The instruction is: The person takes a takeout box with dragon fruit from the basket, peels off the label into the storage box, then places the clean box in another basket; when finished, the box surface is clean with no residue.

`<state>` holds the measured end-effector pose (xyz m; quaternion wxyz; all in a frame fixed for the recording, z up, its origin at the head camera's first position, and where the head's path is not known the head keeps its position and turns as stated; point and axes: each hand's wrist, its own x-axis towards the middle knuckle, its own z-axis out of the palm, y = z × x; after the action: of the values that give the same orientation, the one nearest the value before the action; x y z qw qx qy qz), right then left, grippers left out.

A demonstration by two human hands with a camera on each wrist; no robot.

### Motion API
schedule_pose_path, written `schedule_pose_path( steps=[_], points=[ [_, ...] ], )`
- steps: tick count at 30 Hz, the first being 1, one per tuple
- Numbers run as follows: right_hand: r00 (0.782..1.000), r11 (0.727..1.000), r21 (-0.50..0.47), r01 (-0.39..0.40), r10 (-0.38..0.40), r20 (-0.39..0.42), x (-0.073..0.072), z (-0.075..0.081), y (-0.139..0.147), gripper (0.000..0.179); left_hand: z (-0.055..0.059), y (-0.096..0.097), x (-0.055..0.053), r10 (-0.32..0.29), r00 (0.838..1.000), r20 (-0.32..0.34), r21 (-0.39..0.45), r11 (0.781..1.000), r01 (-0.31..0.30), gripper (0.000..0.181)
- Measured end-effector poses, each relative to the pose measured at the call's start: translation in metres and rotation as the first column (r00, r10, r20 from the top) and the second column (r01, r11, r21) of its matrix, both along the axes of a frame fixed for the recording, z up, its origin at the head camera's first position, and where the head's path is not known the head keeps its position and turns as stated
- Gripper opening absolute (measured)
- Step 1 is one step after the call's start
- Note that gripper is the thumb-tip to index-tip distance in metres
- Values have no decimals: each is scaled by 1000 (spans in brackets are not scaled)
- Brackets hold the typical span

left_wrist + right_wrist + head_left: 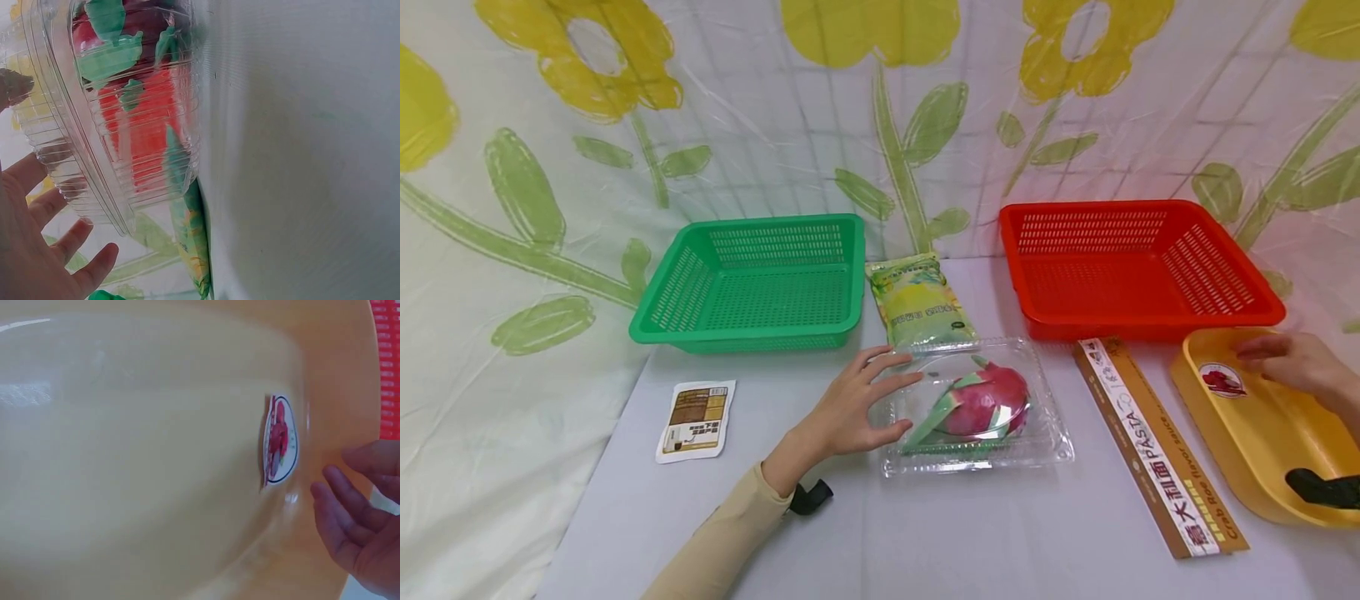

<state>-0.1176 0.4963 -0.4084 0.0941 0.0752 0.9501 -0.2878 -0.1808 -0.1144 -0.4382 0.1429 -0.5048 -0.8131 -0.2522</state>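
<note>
A clear plastic clamshell box [1051,417] lies mid-table with a red dragon fruit [988,402] with green leaf tips inside it. My left hand [857,404] is at the box's left side, its fingers spread and partly over the lid; whether they press on it I cannot tell. In the left wrist view the fingers [72,240] stand apart beside the ridged box wall. At the right, my right hand [1296,362] hovers at the far end of a yellow tub [1240,450], fingers loosely bent beside the rim. An oval sticker [281,440] with a red picture lies inside the tub.
A green basket [748,337] stands at the back left, a red basket [1150,325] at the back right. Between them lies a yellow-green packet [919,300]. A long pasta box [1157,450] lies beside the tub. At the left is a small white-and-brown pouch [696,421].
</note>
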Motion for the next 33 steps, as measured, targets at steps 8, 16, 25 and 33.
schedule_pose_path(
  steps=[8, 16, 25, 33],
  points=[
    [998, 999, 36, -33, 35, -59, 6, 12, -14, 39, -3, 2, 0, 1, 1000, 22, 32, 1000, -2, 56],
    [998, 999, 47, 5, -2, -67, 10, 32, -40, 44, -4, 1, 1, -8, 997, 82, 70, 998, 3, 57],
    [981, 999, -4, 45, -45, -188, 17, 41, -83, 49, -3, 1, -1, -19, 994, 103, 104, 995, 8, 61],
    [982, 992, -121, -19, -4, -188, 19, 37, -120, 46, -5, 3, 1, -29, 991, 131, 130, 991, 12, 63]
  ],
)
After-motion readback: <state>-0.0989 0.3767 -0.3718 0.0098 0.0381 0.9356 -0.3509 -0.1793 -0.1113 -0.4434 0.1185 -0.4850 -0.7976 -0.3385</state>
